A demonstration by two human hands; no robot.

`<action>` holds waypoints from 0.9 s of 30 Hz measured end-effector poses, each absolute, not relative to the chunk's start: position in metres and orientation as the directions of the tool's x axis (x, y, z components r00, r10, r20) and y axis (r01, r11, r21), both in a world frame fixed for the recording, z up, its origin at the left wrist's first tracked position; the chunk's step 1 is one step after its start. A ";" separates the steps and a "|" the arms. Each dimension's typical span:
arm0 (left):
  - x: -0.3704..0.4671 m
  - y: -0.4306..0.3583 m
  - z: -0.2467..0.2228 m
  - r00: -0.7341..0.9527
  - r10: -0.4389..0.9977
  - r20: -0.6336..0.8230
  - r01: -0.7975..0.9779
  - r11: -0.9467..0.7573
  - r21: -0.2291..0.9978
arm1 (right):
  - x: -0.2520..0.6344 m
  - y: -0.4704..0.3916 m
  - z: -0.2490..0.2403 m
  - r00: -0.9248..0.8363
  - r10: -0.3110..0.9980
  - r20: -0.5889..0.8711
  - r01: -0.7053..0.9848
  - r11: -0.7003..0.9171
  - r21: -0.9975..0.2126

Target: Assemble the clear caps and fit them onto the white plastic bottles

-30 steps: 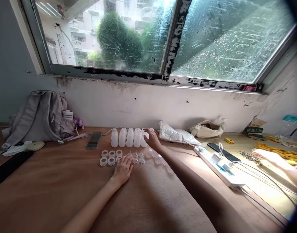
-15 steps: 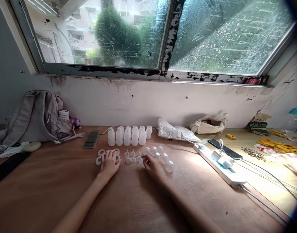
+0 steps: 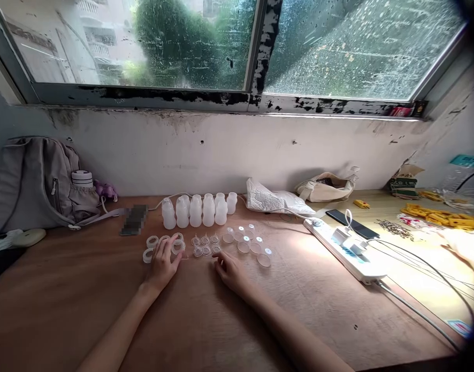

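My left hand (image 3: pixel 163 262) is over a group of white screw rings (image 3: pixel 152 241) on the wooden table. Its thumb and fingers close on one ring (image 3: pixel 178 247) at the group's right side; other rings are partly hidden under the fingers. My right hand (image 3: pixel 232 269) rests on the table with loosely bent fingers apart, none visibly holding anything. Its index fingertip is by the clear bottle teats (image 3: pixel 206 250), set out in two short rows. Right of them lie several transparent round caps (image 3: pixel 243 245). Behind stand several frosted white baby bottles (image 3: pixel 195 212).
A grey backpack (image 3: pixel 39 181) sits at the left. Along the wall are a padded silver pouch (image 3: pixel 262 196) and a cream bag (image 3: pixel 325 188). To the right lie a white power strip (image 3: pixel 341 253) with cables, a phone (image 3: pixel 351 223) and yellow parts (image 3: pixel 442 214).
The view has shifted, moving the scene left and up. My left thumb and fingers have closed on a ring. My right hand has drawn back slightly from the caps toward the table's front.
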State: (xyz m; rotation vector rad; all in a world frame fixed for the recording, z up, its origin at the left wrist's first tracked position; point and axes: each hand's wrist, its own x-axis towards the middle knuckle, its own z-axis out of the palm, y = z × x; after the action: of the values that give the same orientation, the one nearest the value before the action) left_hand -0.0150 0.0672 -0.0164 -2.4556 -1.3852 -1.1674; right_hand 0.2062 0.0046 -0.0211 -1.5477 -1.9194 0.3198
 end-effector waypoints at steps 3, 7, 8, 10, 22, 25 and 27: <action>-0.016 0.065 -0.016 0.293 0.673 0.679 0.732 -0.615 0.295 | 0.202 0.006 -0.017 -0.084 0.951 0.298 0.801 0.243 -0.547; -0.018 0.062 -0.013 0.315 0.667 0.675 0.706 -0.640 0.303 | 0.191 0.015 -0.008 -0.002 0.981 0.194 0.740 0.132 -0.660; -0.018 0.061 -0.012 0.316 0.667 0.675 0.699 -0.645 0.309 | 0.188 0.018 -0.006 0.029 0.989 0.143 0.687 0.084 -0.721; -0.018 0.059 -0.009 0.306 0.667 0.679 0.686 -0.649 0.329 | 0.180 0.024 -0.005 0.067 0.997 0.030 0.578 -0.015 -0.816; -0.014 0.049 -0.001 0.266 0.686 0.677 0.633 -0.654 0.414 | 0.152 0.041 -0.016 0.111 0.989 -0.094 0.435 -0.134 -0.890; -0.013 0.047 -0.001 0.281 0.688 0.670 0.629 -0.659 0.413 | 0.151 0.038 -0.018 0.144 0.989 -0.018 0.462 -0.083 -0.883; -0.013 0.047 -0.002 0.291 0.683 0.670 0.622 -0.667 0.410 | 0.151 0.037 -0.020 0.149 0.987 0.058 0.520 -0.028 -0.854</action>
State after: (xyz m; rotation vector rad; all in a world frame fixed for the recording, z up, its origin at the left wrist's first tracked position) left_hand -0.0126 0.0469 -0.0022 -2.5790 -1.3055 -1.3988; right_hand 0.1506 0.0374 -0.0197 -1.6549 -1.4727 0.7651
